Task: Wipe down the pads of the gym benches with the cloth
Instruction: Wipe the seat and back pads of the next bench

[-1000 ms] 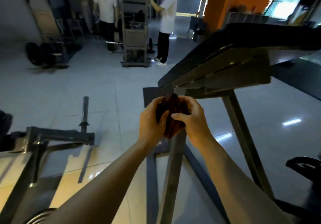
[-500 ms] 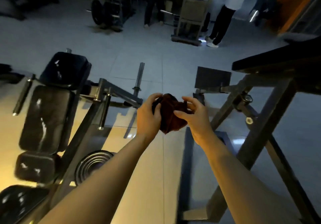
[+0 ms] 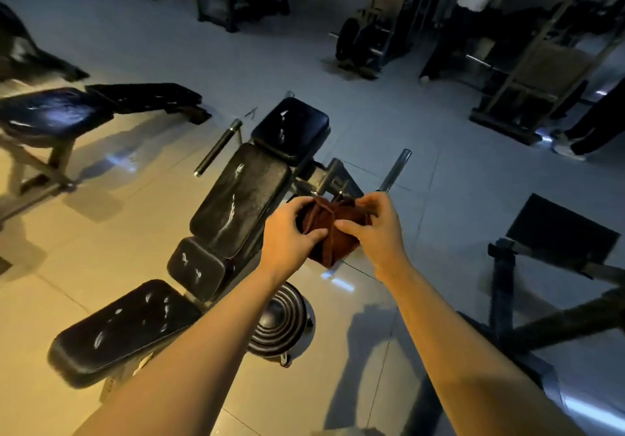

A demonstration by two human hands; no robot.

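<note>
Black padded benches fill your left side: one bench (image 3: 57, 114) far left, then a long segmented bench (image 3: 236, 199) running toward you. Your left hand (image 3: 287, 232) and right hand (image 3: 378, 232) each keep a curled grip on the bunched brown cloth (image 3: 333, 236), held in the air just right of that bench's pads.

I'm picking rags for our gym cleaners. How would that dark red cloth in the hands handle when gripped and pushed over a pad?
The cloth looks floppy: it bunches in folds between the left hand and right hand, and a corner droops below them. It is probably light, since fingertips alone hold it. Pushed over a pad, it would likely crumple unless folded flat.
</note>
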